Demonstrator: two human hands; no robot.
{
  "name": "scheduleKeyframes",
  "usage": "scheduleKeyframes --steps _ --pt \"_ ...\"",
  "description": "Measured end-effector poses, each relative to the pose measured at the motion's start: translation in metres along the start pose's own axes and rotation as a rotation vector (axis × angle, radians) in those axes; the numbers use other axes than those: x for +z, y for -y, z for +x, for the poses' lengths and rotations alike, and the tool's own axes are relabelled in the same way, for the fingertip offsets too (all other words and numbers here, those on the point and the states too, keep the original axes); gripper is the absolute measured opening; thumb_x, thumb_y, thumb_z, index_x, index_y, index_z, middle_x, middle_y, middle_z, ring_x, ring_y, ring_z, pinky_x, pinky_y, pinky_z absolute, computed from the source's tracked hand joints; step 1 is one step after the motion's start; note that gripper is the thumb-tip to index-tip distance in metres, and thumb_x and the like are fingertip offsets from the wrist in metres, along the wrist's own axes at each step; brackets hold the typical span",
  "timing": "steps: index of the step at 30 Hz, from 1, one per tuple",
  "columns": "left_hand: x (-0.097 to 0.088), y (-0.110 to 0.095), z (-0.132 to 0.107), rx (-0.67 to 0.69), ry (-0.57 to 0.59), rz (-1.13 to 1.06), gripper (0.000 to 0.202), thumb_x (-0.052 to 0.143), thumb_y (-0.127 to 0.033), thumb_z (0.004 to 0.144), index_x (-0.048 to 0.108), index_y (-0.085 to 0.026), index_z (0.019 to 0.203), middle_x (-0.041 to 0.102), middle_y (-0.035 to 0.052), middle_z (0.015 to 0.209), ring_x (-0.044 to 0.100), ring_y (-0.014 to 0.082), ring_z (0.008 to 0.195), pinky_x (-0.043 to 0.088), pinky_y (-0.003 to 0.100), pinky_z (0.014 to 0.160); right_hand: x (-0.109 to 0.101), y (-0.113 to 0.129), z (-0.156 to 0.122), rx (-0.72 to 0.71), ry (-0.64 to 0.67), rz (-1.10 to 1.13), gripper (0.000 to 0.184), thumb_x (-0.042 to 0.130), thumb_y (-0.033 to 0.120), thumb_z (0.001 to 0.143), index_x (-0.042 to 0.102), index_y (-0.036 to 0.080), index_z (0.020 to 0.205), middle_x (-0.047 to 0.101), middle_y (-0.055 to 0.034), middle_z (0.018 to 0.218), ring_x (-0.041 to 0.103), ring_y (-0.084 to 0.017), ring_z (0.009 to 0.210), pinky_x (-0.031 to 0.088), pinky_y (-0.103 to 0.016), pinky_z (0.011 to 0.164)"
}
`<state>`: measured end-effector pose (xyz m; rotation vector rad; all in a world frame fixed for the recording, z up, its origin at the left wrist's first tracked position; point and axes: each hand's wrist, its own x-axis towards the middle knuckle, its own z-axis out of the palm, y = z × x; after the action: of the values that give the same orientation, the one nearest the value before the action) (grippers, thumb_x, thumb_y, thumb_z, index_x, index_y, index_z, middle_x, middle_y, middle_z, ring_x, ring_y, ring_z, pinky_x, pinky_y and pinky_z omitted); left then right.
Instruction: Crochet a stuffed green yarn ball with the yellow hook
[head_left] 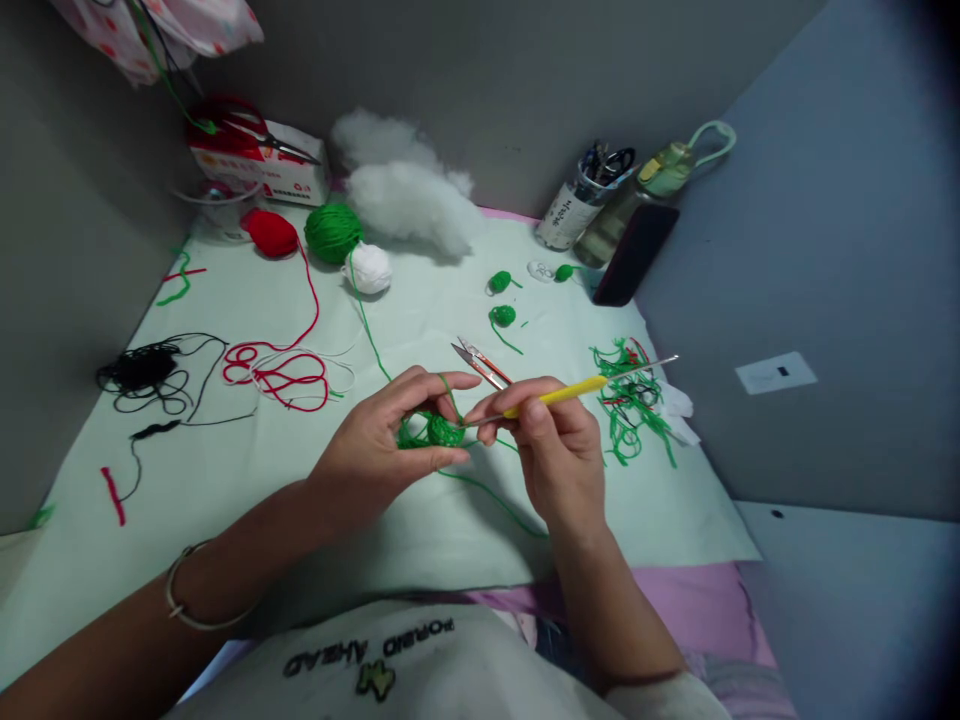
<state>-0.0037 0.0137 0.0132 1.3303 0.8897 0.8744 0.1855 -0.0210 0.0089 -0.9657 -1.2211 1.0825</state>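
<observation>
My left hand (401, 430) is closed on a small green crochet piece (447, 430), with green yarn running over the index finger. In my right hand (559, 440) is a crochet hook (566, 393) with a yellow handle, gripped like a pen. One metal end of the hook meets the top of the green piece; the other points out to the right. A loose green strand (495, 495) trails below both hands. Just behind my fingers lie thread snips (480, 362) with orange handles. The green yarn ball (334, 234) stands farther back, and a strand comes forward from near it toward my left hand.
Red yarn (274, 385) and black yarn (142, 368) lie tangled on the left. White stuffing (409, 195), a white yarn ball (369, 268) and a box (289, 175) are at the back. Yarn scraps (634, 400), a phone (636, 255) and a bottle (607, 225) occupy the right.
</observation>
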Motion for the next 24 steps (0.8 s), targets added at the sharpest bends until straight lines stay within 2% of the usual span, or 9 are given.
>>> scheduleKeyframes --steps 4,7,9,13,16,18,20,22,24 --pt "0.000 0.002 0.002 0.028 -0.003 0.061 0.048 0.089 -0.020 0.076 0.080 -0.030 0.122 0.063 0.0001 0.092 0.061 0.0190 0.091 0.048 0.036 0.099 0.000 0.004 -0.004 -0.107 0.028 -0.191 0.019 0.057 0.031 0.107 0.074 0.024 0.102 0.079 -0.0033 0.094 0.074 -0.016 0.079 0.063 -0.032 0.073" --pt "0.004 0.003 0.004 0.034 -0.048 0.081 0.042 0.085 -0.014 0.074 0.082 -0.028 0.114 0.062 0.0001 0.090 0.061 0.0192 0.092 0.048 0.035 0.097 0.003 0.005 -0.007 -0.343 0.090 -0.448 0.020 0.056 0.019 0.105 0.072 0.027 0.113 0.080 -0.0041 0.100 0.076 -0.019 0.092 0.063 -0.037 0.082" --pt "0.008 0.003 0.004 0.032 -0.084 0.044 0.043 0.084 -0.012 0.072 0.082 -0.027 0.112 0.062 -0.0002 0.090 0.061 0.0189 0.093 0.048 0.034 0.095 0.005 0.004 -0.010 -0.509 0.106 -0.628 0.023 0.057 0.016 0.103 0.070 0.026 0.118 0.080 -0.0062 0.102 0.077 -0.021 0.096 0.063 -0.038 0.082" --pt "0.016 0.003 -0.003 -0.053 -0.133 -0.152 0.045 0.083 -0.023 0.081 0.077 -0.025 0.125 0.067 0.0029 0.102 0.064 0.0189 0.097 0.051 0.032 0.094 0.007 -0.001 -0.015 -0.708 0.028 -0.984 0.025 0.061 0.015 0.101 0.072 0.028 0.119 0.081 -0.0082 0.109 0.077 -0.021 0.098 0.065 -0.034 0.077" --pt "0.020 0.002 -0.010 -0.130 -0.159 -0.278 0.037 0.077 -0.032 0.090 0.077 -0.024 0.126 0.069 0.0056 0.115 0.064 0.0197 0.106 0.052 0.030 0.095 0.007 -0.006 -0.018 -0.772 -0.034 -1.116 0.030 0.069 0.010 0.096 0.075 0.029 0.119 0.081 -0.0074 0.107 0.078 -0.022 0.097 0.066 -0.035 0.079" --pt "0.020 0.001 -0.012 -0.201 -0.148 -0.391 0.038 0.077 -0.032 0.091 0.076 -0.024 0.128 0.071 0.0048 0.114 0.064 0.0191 0.107 0.052 0.028 0.095 0.006 -0.011 -0.020 -0.786 -0.071 -1.127 0.034 0.073 0.008 0.092 0.076 0.029 0.119 0.081 -0.0066 0.103 0.078 -0.022 0.092 0.066 -0.035 0.079" --pt "0.018 0.001 -0.011 -0.300 -0.076 -0.543 0.044 0.079 -0.031 0.089 0.074 -0.022 0.132 0.072 0.0048 0.106 0.065 0.0190 0.104 0.051 0.028 0.094 0.006 -0.016 -0.020 -0.788 -0.106 -1.062 0.037 0.071 0.007 0.093 0.076 0.030 0.122 0.081 -0.0056 0.103 0.078 -0.021 0.091 0.066 -0.035 0.078" --pt "0.014 0.002 -0.007 -0.377 0.029 -0.666 0.050 0.081 -0.030 0.087 0.072 -0.020 0.135 0.073 0.0060 0.102 0.065 0.0194 0.103 0.051 0.028 0.094 0.005 -0.018 -0.018 -0.748 -0.108 -0.891 0.038 0.066 0.007 0.097 0.075 0.030 0.125 0.081 -0.0054 0.107 0.078 -0.021 0.094 0.066 -0.036 0.077" --pt "0.008 0.005 -0.003 -0.385 0.094 -0.706 0.056 0.084 -0.028 0.083 0.072 -0.020 0.137 0.074 0.0066 0.103 0.065 0.0192 0.102 0.050 0.028 0.093 0.004 -0.016 -0.015 -0.651 -0.088 -0.659 0.034 0.063 0.009 0.099 0.075 0.029 0.124 0.082 -0.0056 0.106 0.078 -0.021 0.094 0.066 -0.037 0.077"
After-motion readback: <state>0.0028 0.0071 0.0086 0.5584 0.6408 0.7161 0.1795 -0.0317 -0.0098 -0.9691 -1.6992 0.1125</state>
